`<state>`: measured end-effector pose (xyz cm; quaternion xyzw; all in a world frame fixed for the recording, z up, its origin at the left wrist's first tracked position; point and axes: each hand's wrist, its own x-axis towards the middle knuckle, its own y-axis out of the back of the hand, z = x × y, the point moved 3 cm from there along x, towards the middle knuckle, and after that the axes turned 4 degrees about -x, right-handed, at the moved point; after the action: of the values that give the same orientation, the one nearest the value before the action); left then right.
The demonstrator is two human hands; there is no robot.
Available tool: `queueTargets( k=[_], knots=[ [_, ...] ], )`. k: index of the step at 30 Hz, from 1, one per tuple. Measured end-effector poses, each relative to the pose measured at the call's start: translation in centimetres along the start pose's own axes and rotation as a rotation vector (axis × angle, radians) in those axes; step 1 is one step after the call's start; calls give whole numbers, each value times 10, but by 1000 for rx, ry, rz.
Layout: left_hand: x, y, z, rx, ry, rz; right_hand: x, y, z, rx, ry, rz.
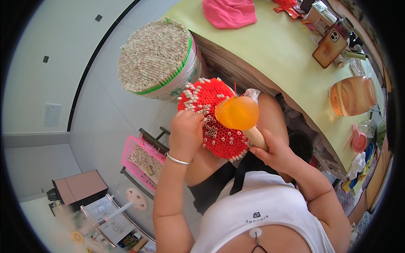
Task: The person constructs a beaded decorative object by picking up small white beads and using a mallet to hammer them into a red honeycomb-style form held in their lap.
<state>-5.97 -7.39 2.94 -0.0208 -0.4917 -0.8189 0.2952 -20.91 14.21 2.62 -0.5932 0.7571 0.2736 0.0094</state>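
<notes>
My right hand [274, 148] is wrapped round the pale wooden handle of a mallet [237, 113] with a rounded, translucent orange head. That head hangs over a round cluster of red tubes [219, 144], packed like honeycomb, and hides part of it. Short whitish tubes [192, 96] stick out of many of its holes, mostly along the left edge and around the middle. At the cluster's left side is my left hand [187, 130], wearing a silver bangle. Its fingers are curled together against the cluster; what they pinch, if anything, is hidden.
Left of the table [270, 46] stands a wrapped bundle of pale tubes [154, 57]. A pink basket [130, 157] holds loose short tubes. A phone [331, 47], a jar of amber liquid [352, 97] and a pink cloth [230, 12] are on the table.
</notes>
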Motion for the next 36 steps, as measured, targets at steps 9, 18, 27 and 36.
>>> queueTargets(
  k=[9,18,27,36],
  knots=[
    [0,6,-1,64,-24,41,3,-4,8,25,38,12],
    [16,-5,9,-36,-29,29,0,-3,13,149,-70,-32],
    [21,-16,18,157,55,-106,-7,21,5,263,-157,58],
    [25,-31,20,261,41,-107,-14,13,12,204,-63,81]
  ],
)
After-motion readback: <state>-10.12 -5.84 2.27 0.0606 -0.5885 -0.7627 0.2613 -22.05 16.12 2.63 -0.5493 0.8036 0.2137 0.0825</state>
